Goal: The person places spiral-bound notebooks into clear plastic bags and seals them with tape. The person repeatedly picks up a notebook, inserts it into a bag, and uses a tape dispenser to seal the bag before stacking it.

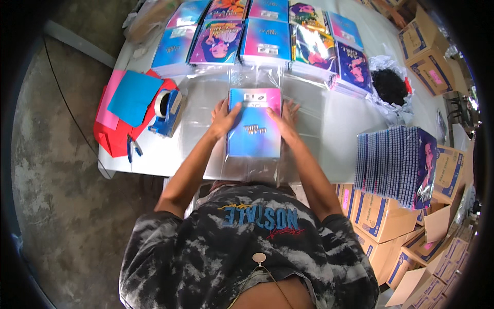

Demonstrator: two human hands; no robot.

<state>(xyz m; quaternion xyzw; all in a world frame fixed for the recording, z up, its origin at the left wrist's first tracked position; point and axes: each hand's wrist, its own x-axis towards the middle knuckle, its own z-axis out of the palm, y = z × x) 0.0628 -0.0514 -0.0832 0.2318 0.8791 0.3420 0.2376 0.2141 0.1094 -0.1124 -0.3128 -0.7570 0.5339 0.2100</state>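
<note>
A blue-and-pink spiral notebook (254, 141) lies at the near middle of the white table, its cover print upside down to me. Clear plastic wrap (251, 167) shows under and around it, sticking out past its near and far ends. My left hand (222, 121) grips the left edge, thumb on the cover. At the opposite edge my right hand (286, 122) holds on with its thumb over the cover, and its other fingers reach outward beside the notebook. Whether the notebook sits inside the plastic or on top of it, I cannot tell.
Stacks of notebooks (265, 38) line the table's far side. Coloured sheets (135, 98), a blue tape dispenser (167, 113) and a small blue cutter (135, 147) lie left. Right are a tall notebook stack (388, 165), a plastic-lined bin (388, 87) and cardboard boxes (383, 213).
</note>
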